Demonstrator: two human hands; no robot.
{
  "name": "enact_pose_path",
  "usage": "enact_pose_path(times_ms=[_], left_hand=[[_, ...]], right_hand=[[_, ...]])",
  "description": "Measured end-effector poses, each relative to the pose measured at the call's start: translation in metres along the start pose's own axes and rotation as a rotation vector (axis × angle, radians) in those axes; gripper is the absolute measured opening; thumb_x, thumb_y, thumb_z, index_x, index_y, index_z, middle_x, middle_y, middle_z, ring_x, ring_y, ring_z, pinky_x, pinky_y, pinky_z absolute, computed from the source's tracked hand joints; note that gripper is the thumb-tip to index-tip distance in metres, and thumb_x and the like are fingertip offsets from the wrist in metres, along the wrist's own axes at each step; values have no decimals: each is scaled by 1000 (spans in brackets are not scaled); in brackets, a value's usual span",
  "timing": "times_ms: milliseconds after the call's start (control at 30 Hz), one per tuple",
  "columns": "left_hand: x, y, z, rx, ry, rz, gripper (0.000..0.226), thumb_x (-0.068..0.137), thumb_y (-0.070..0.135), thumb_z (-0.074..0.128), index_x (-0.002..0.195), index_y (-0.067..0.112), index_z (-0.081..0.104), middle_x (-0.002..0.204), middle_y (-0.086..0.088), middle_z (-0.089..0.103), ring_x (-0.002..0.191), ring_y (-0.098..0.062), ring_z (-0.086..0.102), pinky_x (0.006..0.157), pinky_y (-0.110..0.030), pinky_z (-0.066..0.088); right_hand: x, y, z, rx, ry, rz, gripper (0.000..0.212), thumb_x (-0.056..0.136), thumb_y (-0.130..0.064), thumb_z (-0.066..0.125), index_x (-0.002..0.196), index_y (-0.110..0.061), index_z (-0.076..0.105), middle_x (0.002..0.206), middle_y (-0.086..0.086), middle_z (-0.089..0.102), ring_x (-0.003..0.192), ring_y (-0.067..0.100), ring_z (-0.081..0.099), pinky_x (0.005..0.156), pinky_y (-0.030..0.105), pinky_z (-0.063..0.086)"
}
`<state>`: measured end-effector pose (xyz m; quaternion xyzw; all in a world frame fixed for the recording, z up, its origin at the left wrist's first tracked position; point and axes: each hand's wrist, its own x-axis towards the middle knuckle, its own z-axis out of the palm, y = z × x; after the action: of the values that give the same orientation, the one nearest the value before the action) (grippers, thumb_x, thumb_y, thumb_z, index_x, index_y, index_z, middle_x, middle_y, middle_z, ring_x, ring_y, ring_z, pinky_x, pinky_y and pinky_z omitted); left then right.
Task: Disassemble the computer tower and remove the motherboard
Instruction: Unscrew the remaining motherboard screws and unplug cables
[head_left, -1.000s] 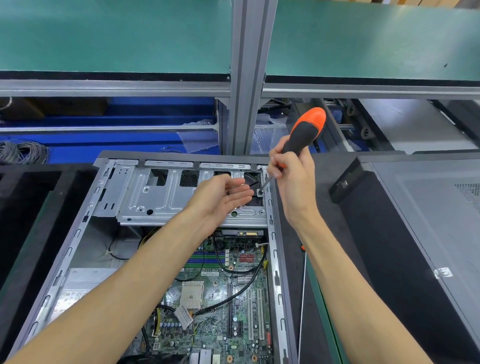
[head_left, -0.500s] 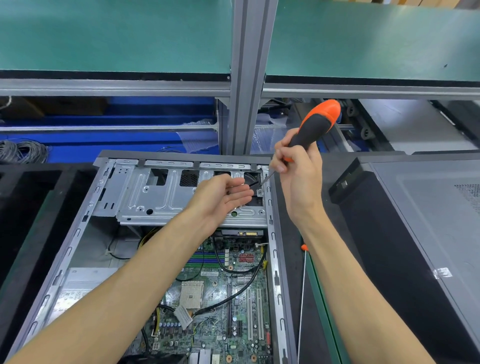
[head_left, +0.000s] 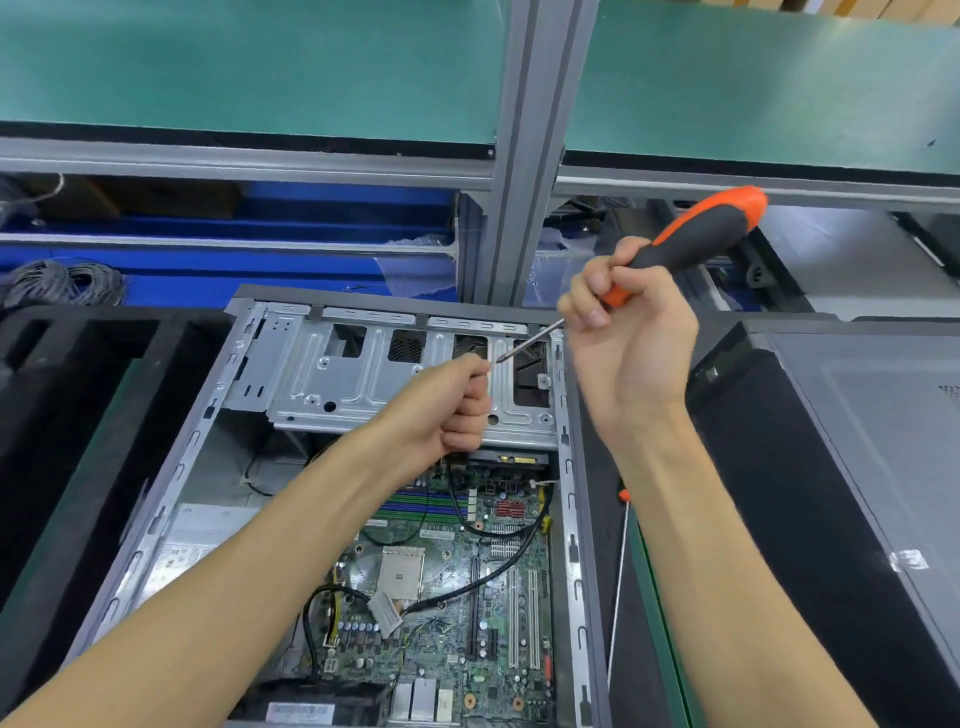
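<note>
The open computer tower (head_left: 171, 467) lies on its side, with the green motherboard (head_left: 467, 597) exposed in its lower half. At its far end sits a silver drive cage (head_left: 363, 384). My right hand (head_left: 628, 332) grips an orange and black screwdriver (head_left: 696, 239) above the cage's right end, shaft slanting down to the left. My left hand (head_left: 452, 405) is curled into a fist against the screwdriver's tip. It closes on a small screw from the tip, and the fingers hide the screw. Black cables cross the board.
A second thin screwdriver (head_left: 618, 597) lies on the mat right of the case. Another grey tower (head_left: 857, 441) lies at the right. A black foam tray (head_left: 78, 389) sits to the left, with cable coils (head_left: 67, 280) behind it. A grey frame post (head_left: 530, 156) stands behind the case.
My left hand went from an open palm under the screwdriver tip to a closed fist. My right hand lifted the screwdriver up and to the right, away from the cage tab.
</note>
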<state>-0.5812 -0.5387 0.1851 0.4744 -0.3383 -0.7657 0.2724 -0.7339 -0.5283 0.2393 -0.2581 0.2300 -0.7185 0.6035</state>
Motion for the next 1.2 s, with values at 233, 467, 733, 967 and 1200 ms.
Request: enact_pose_path(times_ms=[233, 467, 733, 967, 1200], left_hand=[[-62, 11, -74, -314, 175, 171, 21, 99, 11, 47, 88, 3, 63, 70, -7, 61, 58, -18, 60, 54, -26, 54], [-119, 0, -153, -210, 434, 209, 20, 95, 10, 49, 77, 10, 57, 59, 0, 38, 42, -11, 33, 38, -20, 26], [-149, -7, -188, -425, 478, 247, 24, 88, -6, 28, 78, 8, 44, 70, -3, 37, 47, -11, 33, 41, -20, 28], [-105, 15, -113, -346, 208, 271, 21, 101, -7, 36, 104, -7, 57, 83, -20, 70, 69, -25, 73, 59, -25, 58], [-45, 9, 4, -200, -160, 113, 20, 101, 4, 47, 107, -8, 61, 90, -23, 74, 84, -29, 75, 68, -29, 60]], right_hand=[[-3, 64, 51, 110, -54, 194, 19, 90, 0, 33, 84, -16, 41, 70, 0, 36, 54, 12, 26, 59, 26, 24], [-23, 149, 116, 63, -173, 409, 19, 90, -1, 33, 84, -16, 41, 69, 0, 35, 52, 11, 27, 59, 27, 23], [-30, 179, 144, 103, -220, 453, 14, 84, -2, 42, 83, -17, 41, 69, -1, 36, 53, 12, 26, 59, 26, 24], [-19, 114, 108, 15, -35, 354, 19, 91, -3, 33, 83, -16, 43, 64, -4, 35, 45, 8, 24, 44, 20, 23], [-40, -11, 22, -7, 182, 126, 20, 91, -6, 30, 81, -17, 43, 64, -6, 26, 45, 8, 12, 40, 19, 15]])
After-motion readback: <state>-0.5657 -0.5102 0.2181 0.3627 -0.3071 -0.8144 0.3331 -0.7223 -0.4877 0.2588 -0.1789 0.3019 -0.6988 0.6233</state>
